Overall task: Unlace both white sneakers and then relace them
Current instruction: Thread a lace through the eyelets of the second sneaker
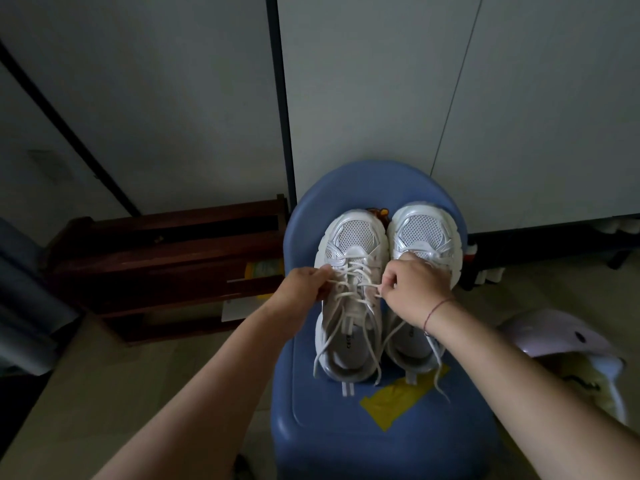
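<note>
Two white sneakers stand side by side, toes pointing away from me, on a blue plastic chair seat (332, 427). The left sneaker (353, 237) has its white lace (349, 282) loosely crossed through the eyelets, with both ends hanging down past the heel. My left hand (303, 289) pinches the lace at the shoe's left side. My right hand (412, 289) pinches the same lace at its right side and covers the middle of the right sneaker (424, 226). A loose lace end of the right sneaker trails over the seat.
A dark wooden rack (166, 258) stands left of the chair against white cabinet doors (381, 98). Yellow tape (398, 403) is stuck on the seat. A purple dolphin plush toy (561, 337) lies on the floor at right.
</note>
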Demonstrator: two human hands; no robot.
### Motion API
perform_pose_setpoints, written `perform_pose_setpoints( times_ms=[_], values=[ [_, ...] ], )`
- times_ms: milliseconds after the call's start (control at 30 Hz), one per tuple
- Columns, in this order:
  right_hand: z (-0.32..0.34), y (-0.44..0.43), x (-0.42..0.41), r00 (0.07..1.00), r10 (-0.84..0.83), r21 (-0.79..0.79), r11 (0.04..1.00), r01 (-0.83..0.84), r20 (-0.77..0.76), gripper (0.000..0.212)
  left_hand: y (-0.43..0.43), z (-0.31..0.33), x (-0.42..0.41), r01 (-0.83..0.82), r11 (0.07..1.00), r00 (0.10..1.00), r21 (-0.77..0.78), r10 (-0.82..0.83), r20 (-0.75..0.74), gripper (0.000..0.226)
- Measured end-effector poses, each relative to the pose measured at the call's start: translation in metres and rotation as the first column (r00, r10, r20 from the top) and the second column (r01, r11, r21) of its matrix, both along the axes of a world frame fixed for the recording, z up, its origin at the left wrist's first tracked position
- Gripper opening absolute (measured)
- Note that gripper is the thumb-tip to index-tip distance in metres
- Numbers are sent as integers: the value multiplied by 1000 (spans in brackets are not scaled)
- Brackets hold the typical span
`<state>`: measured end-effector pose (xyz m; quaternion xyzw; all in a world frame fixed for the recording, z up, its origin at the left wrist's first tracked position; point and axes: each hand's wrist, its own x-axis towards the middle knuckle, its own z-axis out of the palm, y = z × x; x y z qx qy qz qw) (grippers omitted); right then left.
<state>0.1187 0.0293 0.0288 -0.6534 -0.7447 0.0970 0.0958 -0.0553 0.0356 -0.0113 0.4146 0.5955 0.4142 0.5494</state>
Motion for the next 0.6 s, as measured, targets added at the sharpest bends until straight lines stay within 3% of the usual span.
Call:
perform_pose_setpoints(
  times_ms=[133, 300, 400, 500, 600],
  values=[
    [-1, -6, -5, 984, 158, 93, 984, -150, -83, 11, 1, -2, -2, 133, 988, 955, 80, -106, -276, 61],
    [0, -5, -11, 975, 183, 145, 976, -164, -128, 5, 1, -2, -8, 151, 982, 959, 112, -119, -258, 69],
    [2, -3, -12, 981, 162, 131, 980, -147, -106, 7, 0, -1, -8, 141, 985, 956, 104, -108, -274, 64],
    [2, -4, -11, 995, 102, 94, 990, -104, 23, 9, 0, -2, -9, 122, 987, 953, 107, -86, -289, 41],
    [0, -5, -8, 999, 37, 67, 997, -39, 33, 9, 2, -4, -8, 116, 988, 960, 106, -84, -268, 29]
  ],
)
